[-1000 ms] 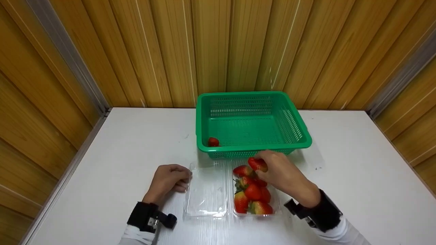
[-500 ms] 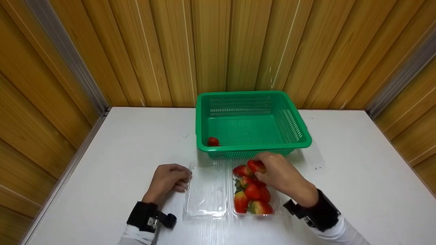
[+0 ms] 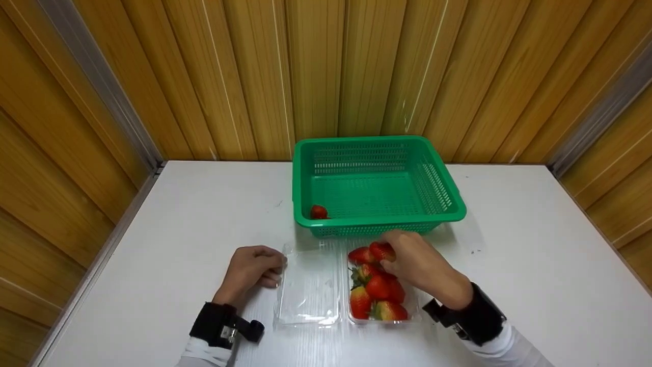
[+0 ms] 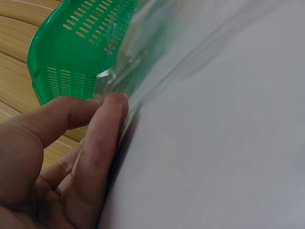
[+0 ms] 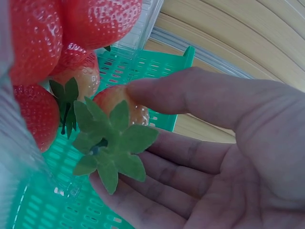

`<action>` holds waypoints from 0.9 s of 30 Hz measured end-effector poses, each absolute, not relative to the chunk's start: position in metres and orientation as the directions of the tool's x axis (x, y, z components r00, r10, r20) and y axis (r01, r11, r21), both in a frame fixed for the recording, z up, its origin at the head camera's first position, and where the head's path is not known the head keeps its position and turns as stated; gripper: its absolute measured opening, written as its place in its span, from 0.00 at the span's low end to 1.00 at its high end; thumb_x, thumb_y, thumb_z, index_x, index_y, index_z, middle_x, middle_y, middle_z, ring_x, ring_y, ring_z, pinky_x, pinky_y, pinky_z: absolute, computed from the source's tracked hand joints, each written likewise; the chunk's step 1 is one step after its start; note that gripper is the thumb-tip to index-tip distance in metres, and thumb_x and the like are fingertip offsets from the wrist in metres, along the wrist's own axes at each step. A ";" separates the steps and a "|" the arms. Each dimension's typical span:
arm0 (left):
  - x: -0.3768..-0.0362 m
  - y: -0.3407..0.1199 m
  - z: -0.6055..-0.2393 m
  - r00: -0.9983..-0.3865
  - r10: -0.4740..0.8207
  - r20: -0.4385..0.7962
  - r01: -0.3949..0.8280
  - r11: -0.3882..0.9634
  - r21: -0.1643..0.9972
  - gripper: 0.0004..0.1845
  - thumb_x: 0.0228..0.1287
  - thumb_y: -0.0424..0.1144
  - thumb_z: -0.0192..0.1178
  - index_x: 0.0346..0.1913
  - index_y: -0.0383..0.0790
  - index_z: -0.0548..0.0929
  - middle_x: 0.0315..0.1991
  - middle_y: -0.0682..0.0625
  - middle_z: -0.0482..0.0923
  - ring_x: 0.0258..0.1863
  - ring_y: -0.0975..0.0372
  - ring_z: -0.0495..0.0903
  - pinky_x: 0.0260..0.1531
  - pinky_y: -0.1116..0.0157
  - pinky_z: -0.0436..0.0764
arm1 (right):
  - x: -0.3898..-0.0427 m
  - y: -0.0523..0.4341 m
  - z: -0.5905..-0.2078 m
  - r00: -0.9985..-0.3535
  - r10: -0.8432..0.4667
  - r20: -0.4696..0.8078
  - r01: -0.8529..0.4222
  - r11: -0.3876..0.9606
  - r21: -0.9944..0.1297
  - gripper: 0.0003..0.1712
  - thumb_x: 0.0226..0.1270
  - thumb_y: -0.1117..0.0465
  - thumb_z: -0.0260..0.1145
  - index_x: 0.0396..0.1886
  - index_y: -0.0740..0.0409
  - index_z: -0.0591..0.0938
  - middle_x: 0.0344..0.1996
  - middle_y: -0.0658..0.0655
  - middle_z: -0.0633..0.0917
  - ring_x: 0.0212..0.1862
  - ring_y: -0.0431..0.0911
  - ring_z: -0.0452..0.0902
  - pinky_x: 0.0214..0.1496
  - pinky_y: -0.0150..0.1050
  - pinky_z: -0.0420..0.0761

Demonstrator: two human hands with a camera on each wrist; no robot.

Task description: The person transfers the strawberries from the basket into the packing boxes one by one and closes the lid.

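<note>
A clear clamshell lies open near me, its tray (image 3: 413,300) filled with several strawberries (image 3: 378,288). My right hand (image 3: 389,251) hovers over the far end of the tray and pinches one strawberry (image 3: 380,250). In the right wrist view that strawberry (image 5: 114,101), with its green calyx, sits between the thumb (image 5: 190,93) and the fingers. My left hand (image 3: 277,272) is curled at the left edge of the clear lid (image 3: 309,288). Thumb and forefinger (image 4: 102,138) hold the lid's edge (image 4: 108,76). The green basket (image 3: 379,222) behind the tray contains one strawberry (image 3: 319,212).
The white table (image 3: 509,265) is walled with wood panels at the back and on both sides. The basket stands just beyond the clamshell, close to the back wall. Both wrists wear black straps.
My right hand, with its strawberry, has sunk slightly toward me and left over the tray. The left hand and the basket have not moved.
</note>
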State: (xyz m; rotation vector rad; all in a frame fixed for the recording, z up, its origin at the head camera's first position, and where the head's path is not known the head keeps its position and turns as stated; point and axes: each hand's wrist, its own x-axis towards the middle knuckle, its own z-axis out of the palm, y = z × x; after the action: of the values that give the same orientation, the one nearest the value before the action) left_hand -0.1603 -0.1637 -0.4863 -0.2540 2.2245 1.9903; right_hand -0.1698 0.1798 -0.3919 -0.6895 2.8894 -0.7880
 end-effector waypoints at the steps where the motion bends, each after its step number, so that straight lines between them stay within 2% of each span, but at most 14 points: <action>1: -0.160 -0.164 -0.486 -0.975 -0.029 -0.219 -0.221 0.109 0.969 0.09 0.63 0.31 0.70 0.43 0.27 0.89 0.28 0.42 0.86 0.21 0.59 0.85 0.26 0.61 0.91 | -0.170 0.180 -0.392 -0.898 -0.438 0.048 -0.402 0.770 -0.495 0.16 0.61 0.73 0.77 0.49 0.68 0.86 0.37 0.55 0.84 0.39 0.50 0.76 0.43 0.44 0.85; 18: -0.160 -0.163 -0.486 -0.975 -0.037 -0.220 -0.223 0.127 0.966 0.09 0.64 0.32 0.69 0.43 0.28 0.89 0.28 0.42 0.86 0.21 0.58 0.85 0.26 0.60 0.91 | -0.175 0.181 -0.398 -0.899 -0.438 0.026 -0.393 0.778 -0.490 0.15 0.61 0.73 0.76 0.48 0.68 0.86 0.35 0.54 0.82 0.38 0.50 0.74 0.40 0.42 0.81; 27: -0.161 -0.163 -0.485 -0.971 -0.029 -0.236 -0.237 0.121 0.964 0.08 0.63 0.28 0.68 0.43 0.27 0.89 0.28 0.41 0.86 0.21 0.59 0.85 0.26 0.63 0.91 | -0.174 0.182 -0.398 -0.884 -0.464 0.052 -0.430 0.767 -0.476 0.13 0.60 0.73 0.77 0.45 0.67 0.87 0.32 0.52 0.81 0.36 0.49 0.73 0.36 0.40 0.79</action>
State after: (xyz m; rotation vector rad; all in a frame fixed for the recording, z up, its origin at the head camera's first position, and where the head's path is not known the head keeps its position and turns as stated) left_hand -0.1614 -0.1633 -0.4853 -0.2674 2.2271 1.9659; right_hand -0.1741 0.1821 -0.3980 -0.7318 2.8874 -0.7528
